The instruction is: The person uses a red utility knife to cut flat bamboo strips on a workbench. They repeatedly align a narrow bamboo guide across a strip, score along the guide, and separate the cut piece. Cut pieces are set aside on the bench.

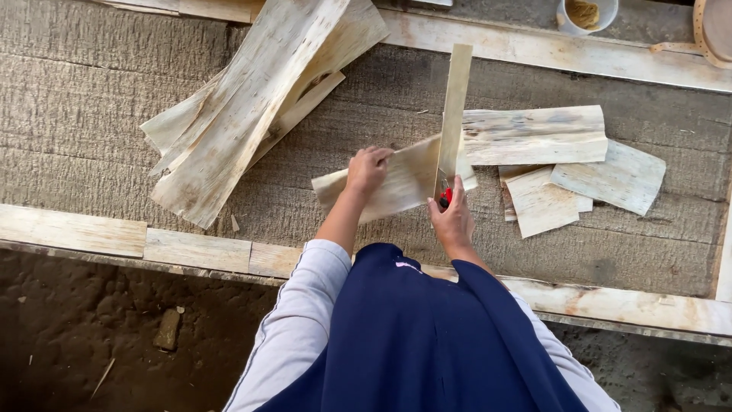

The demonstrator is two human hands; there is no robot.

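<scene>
My left hand (367, 169) presses down on a pale veneer sheet (393, 187) lying across the rough grey work surface (91, 130). My right hand (454, 220) grips a small red-handled cutter (445, 198) at the near end of a long narrow wooden straightedge (454, 107). The straightedge lies across the sheet, pointing away from me. The blade itself is hidden by my fingers.
A stack of long veneer strips (252, 99) lies at the upper left. Several cut veneer pieces (564, 168) are piled to the right. Wooden rails (130, 240) frame the surface. A white cup (585, 14) stands at the top right, dirt floor (114, 336) below.
</scene>
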